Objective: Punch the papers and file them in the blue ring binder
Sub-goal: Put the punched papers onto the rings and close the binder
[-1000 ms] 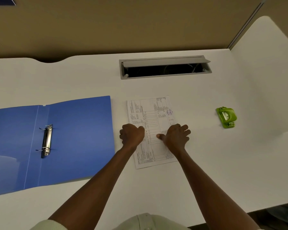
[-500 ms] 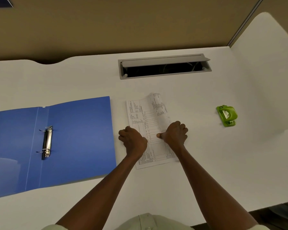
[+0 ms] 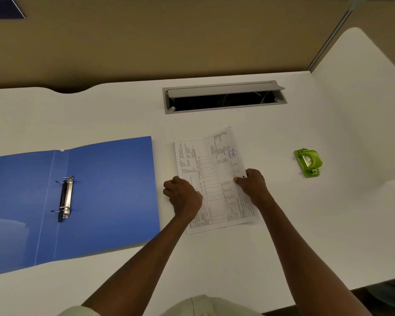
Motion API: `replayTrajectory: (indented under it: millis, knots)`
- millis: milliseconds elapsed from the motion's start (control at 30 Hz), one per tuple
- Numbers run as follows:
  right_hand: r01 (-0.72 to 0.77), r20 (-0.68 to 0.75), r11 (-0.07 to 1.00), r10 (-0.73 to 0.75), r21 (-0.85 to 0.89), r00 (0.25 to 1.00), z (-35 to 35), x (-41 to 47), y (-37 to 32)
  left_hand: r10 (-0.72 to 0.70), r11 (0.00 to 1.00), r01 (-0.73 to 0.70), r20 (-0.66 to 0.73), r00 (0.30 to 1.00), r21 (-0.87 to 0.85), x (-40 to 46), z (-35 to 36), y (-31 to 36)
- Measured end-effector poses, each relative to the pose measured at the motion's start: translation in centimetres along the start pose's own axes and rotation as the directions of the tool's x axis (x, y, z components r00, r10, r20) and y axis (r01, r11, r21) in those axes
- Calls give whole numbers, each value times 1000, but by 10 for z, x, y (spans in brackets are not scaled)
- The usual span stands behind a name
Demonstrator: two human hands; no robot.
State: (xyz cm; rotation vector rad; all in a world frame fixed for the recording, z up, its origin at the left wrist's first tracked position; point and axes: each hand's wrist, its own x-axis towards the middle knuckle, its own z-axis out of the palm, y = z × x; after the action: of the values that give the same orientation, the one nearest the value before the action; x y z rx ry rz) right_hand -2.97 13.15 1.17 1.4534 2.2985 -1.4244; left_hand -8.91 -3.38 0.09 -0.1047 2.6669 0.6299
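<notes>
The printed papers (image 3: 211,169) lie in the middle of the white desk (image 3: 237,258). My right hand (image 3: 252,184) pinches their right edge, which is lifted and curled a little off the desk. My left hand (image 3: 183,197) rests as a loose fist on their left edge, pressing them down. The blue ring binder (image 3: 105,195) lies open flat to the left, its metal rings (image 3: 65,198) closed and bare. The green hole punch (image 3: 308,161) sits alone on the desk to the right of the papers.
A grey cable hatch (image 3: 224,96) stands open in the desk behind the papers. A tan partition (image 3: 169,37) runs along the back, and a white side panel (image 3: 360,99) rises at the right.
My right hand has slid to the papers' right edge and raised it, and the fold seen half a second ago has flattened out. My left hand has shifted slightly left.
</notes>
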Motion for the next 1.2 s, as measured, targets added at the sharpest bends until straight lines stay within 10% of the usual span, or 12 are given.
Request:
replayTrajectory:
  millis: [333,567,667,833,933,1033,1200]
  knots:
    - [-41,7,913,41,407,999,-17,-7,0,-16,838,82,127,992,-540,8,-32,-21]
    - [-282,244,457,140,844,959,-1,-17,-13,141,518,97,196,970,-850,-7,-54,-9]
    - [-384,366,267,117,884,923,18,-24,-17,273,550,-37,137,952,-835,-21,-49,2]
    - [-406,392,264,109,875,914,33,-35,-21,255,687,-315,-188,948,-655,-19,-56,12]
    - [-302,236,549,190,779,953,24,-35,-24,350,723,-409,-216,912,-556,0,-74,9]
    - [-12,-238,930,107,368,966,11,-28,-27,427,752,-479,-218,877,-454,18,-98,9]
    - [504,-449,797,-604,-333,658,-38,-29,-67,605,720,-613,-137,784,-325,31,-141,24]
